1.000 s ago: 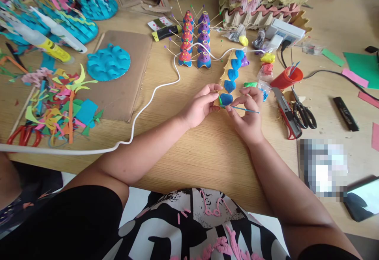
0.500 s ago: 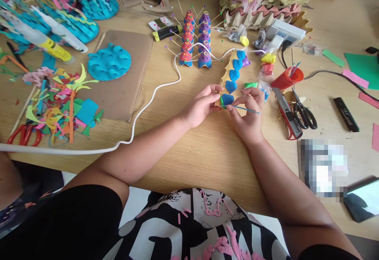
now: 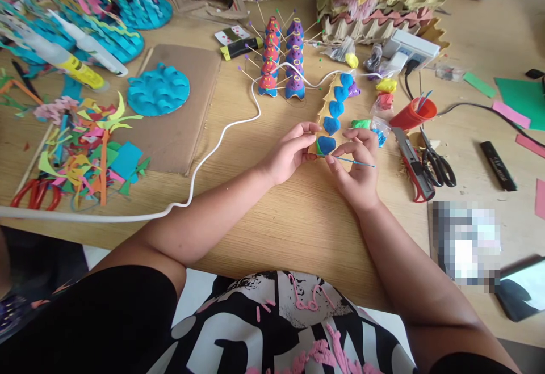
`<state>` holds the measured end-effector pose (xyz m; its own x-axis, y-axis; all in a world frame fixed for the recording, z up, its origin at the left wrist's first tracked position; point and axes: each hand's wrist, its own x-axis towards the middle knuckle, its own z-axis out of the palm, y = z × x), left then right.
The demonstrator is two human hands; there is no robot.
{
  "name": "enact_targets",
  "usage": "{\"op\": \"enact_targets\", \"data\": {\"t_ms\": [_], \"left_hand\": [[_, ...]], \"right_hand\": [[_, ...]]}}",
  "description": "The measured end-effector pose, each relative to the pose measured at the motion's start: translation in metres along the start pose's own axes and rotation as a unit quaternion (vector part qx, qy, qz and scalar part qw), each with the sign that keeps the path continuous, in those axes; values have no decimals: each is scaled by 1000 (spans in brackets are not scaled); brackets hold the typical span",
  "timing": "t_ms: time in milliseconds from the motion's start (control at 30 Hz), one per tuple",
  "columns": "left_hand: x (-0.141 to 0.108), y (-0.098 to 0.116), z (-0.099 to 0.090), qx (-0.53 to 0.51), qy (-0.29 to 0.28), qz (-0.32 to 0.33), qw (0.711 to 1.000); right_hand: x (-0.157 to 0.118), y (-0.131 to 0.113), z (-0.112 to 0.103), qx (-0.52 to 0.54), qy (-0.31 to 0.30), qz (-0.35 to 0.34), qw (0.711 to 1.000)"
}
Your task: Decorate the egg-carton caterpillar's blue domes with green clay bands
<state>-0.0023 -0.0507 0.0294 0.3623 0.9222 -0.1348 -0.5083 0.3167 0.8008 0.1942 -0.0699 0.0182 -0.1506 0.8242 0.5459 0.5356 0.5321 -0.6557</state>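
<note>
Black-and-white shirt [image 3: 240,334] fabric lay nearest, its large letters too folded to read. Ahead, over the worktop [image 3: 264,215], both hands pinched: the left hand [image 3: 293,155] held the near end of an egg-carton strip [image 3: 324,107] bearing blue clay mounds [image 3: 336,109], seemingly steadying it; the right hand [image 3: 355,167] angled a thin blue stick [image 3: 360,163] towards that end, probably for fine control. Rightward, a black bar [image 3: 498,166] had illegible lettering. Beyond the left hand stood red [image 3: 270,52] and purple figures [image 3: 294,54].

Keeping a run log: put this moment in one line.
left hand: holding carton strip; right hand: pinching blue stick; black scissors: beside cutter
</note>
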Motion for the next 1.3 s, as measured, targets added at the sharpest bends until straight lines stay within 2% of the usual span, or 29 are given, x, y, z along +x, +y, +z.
{"op": "enact_targets", "data": {"t_ms": [767,1300], "left_hand": [[-2,0,1,11,2,5,1000],[-1,-3,-2,51,-25,12,998]], "right_hand": [[2,8,1,-22,7,-11,1000],[2,7,4,-42,18,-26,999]]}}
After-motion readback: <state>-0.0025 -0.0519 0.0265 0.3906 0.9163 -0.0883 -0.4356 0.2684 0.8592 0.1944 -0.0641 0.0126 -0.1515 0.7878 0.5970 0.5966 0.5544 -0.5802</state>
